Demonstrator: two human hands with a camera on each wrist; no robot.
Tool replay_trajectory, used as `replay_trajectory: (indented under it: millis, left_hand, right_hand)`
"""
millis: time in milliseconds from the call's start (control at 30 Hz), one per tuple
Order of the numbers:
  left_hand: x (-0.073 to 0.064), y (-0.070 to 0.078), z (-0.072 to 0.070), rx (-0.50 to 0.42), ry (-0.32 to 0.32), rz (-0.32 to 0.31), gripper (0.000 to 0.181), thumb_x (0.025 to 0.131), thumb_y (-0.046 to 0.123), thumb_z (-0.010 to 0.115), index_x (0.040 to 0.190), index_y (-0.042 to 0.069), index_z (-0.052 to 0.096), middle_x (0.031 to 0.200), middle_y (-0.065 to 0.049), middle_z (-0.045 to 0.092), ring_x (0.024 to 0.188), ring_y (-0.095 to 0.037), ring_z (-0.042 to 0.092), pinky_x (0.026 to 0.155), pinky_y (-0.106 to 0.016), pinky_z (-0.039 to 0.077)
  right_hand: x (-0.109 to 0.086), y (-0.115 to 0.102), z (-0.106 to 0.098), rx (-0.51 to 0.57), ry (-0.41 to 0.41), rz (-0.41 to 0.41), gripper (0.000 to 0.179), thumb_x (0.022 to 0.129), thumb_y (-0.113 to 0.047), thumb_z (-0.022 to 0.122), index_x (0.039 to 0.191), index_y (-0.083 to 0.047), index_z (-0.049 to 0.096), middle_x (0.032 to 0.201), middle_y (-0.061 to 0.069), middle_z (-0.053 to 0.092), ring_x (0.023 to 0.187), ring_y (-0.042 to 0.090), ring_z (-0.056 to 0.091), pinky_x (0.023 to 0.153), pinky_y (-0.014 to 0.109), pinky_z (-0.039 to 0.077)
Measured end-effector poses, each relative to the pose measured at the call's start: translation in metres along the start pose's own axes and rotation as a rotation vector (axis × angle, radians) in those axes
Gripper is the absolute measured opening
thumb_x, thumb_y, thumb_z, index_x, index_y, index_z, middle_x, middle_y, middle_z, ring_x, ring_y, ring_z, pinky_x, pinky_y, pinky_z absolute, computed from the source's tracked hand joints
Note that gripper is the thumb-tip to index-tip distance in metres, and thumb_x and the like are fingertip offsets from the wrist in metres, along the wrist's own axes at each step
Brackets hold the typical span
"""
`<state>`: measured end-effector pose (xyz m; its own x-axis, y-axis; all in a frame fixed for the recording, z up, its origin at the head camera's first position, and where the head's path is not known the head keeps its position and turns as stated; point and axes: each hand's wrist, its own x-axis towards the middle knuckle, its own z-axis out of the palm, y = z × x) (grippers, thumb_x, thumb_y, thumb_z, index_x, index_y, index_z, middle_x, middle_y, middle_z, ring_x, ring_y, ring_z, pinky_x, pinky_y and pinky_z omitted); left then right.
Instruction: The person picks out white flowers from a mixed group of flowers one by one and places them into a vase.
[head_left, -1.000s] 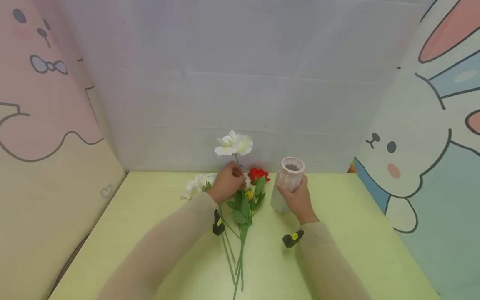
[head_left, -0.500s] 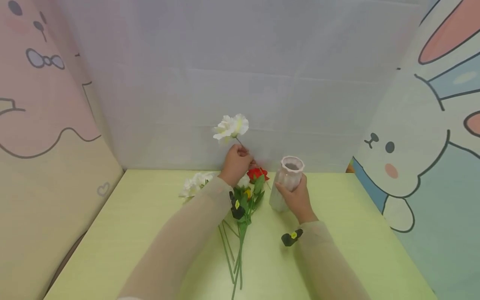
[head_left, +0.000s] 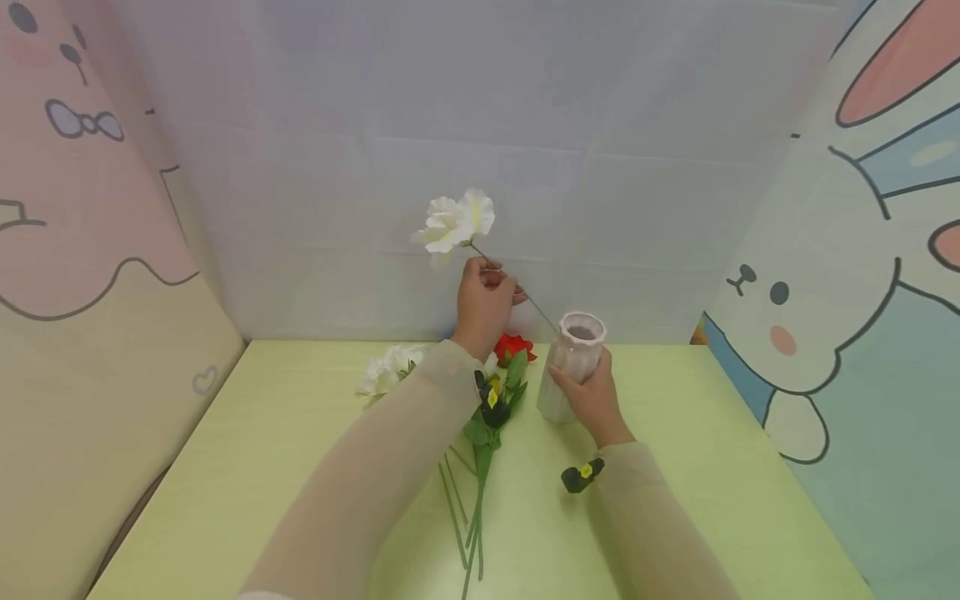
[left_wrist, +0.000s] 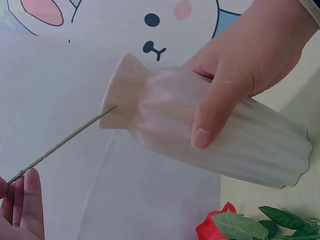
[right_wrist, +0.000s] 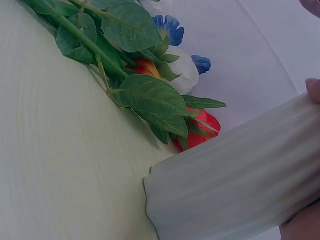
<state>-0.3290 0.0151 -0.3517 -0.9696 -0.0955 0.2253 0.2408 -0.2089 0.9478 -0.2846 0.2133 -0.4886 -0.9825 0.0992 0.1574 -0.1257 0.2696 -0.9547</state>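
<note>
The left hand (head_left: pixel 483 307) pinches one white-flowered stem (head_left: pixel 448 225), one red rose (head_left: pixel 514 346) below its fingers; the right hand (head_left: pixel 597 402) grips one vase (head_left: pixel 576 360).

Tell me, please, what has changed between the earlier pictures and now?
The left hand has risen and moved rightward, lifting the white flower it already held; the stem now slants down to the right, its end near the rim of the vase. Nothing was let go or newly grasped. The right hand still grips the vase, and the red flower lies where it was.
</note>
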Motion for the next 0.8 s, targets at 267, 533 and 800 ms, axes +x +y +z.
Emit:
replay_trajectory:
  millis: [267,533,800]
  left_hand:
    - [0.004,0.008,0.004,-0.013,-0.008,0.068,0.024,0.100,-0.002,0.060,0.122,-0.001,0.049,0.096,-0.012,0.054,0.083,-0.028,0.068,0.077,-0.034,0.062]
    - [-0.002,0.012,0.010,0.005,-0.009,0.085,0.020,0.100,-0.003,0.059,0.116,0.006,0.051,0.095,-0.012,0.056,0.084,-0.027,0.067,0.077,-0.034,0.062]
    - [-0.010,0.003,0.011,0.094,-0.057,0.093,0.020,0.101,0.000,0.057,0.118,0.010,0.052,0.098,-0.012,0.058,0.084,-0.027,0.070,0.081,-0.036,0.061]
  right_hand:
    - [0.002,0.005,0.001,-0.016,0.003,-0.012,0.093,0.091,-0.034,0.081,0.155,-0.005,0.021,0.144,0.025,0.043,0.130,0.041,0.049,0.107,0.060,0.042]
    - [0.001,0.003,0.001,-0.010,0.018,-0.023,0.091,0.091,-0.030,0.082,0.154,-0.004,0.022,0.141,0.024,0.045,0.126,0.040,0.051,0.105,0.058,0.044]
    - [0.001,0.005,0.001,-0.006,0.017,-0.018,0.090,0.091,-0.031,0.081,0.154,-0.006,0.021,0.142,0.024,0.045,0.128,0.040,0.050,0.107,0.058,0.043]
